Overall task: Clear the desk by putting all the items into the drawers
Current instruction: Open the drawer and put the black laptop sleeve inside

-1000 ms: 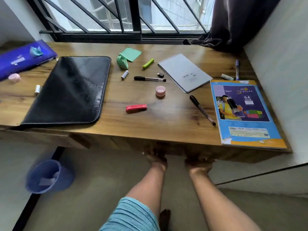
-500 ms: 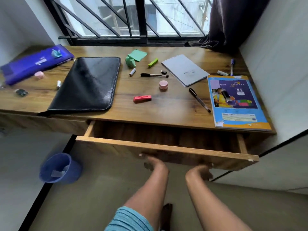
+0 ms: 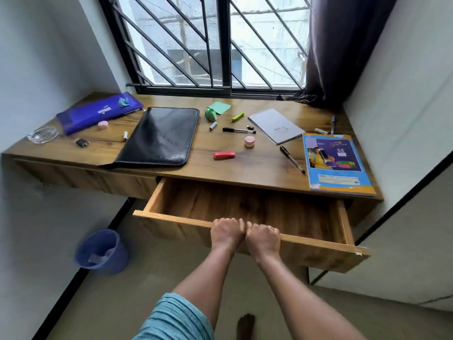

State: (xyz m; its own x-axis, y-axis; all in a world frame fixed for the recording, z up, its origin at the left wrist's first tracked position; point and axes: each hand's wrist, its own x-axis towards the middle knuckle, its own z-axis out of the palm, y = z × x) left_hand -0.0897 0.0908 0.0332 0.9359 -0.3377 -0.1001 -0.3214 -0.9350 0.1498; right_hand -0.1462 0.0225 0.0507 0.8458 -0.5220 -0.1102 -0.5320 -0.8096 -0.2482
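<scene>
The right-hand wooden drawer (image 3: 171, 218) stands pulled far out from under the desk (image 3: 245, 168), and its inside looks bare. My left hand (image 3: 226, 233) and my right hand (image 3: 263, 238) sit side by side, fingers curled over the drawer's front edge. On the desk lie a black leather folder (image 3: 160, 137), a blue paper pack (image 3: 335, 163), a grey spiral notepad (image 3: 275, 125), a red stapler (image 3: 223, 155), a pink pot (image 3: 249, 141), two black pens (image 3: 239, 130) (image 3: 292, 159), a green marker (image 3: 237, 116) and a purple case (image 3: 100, 114).
A closed left drawer front (image 3: 85, 177) runs under the desk's left half. A blue bin (image 3: 101, 251) stands on the floor at the left. A glass ashtray (image 3: 43, 134) sits at the desk's far left. The window grille (image 3: 220, 45) and dark curtain (image 3: 343, 45) back the desk.
The drawer went from shut to pulled far out toward me. Both hands moved from under its front to gripping its top edge. The view pulled back and up.
</scene>
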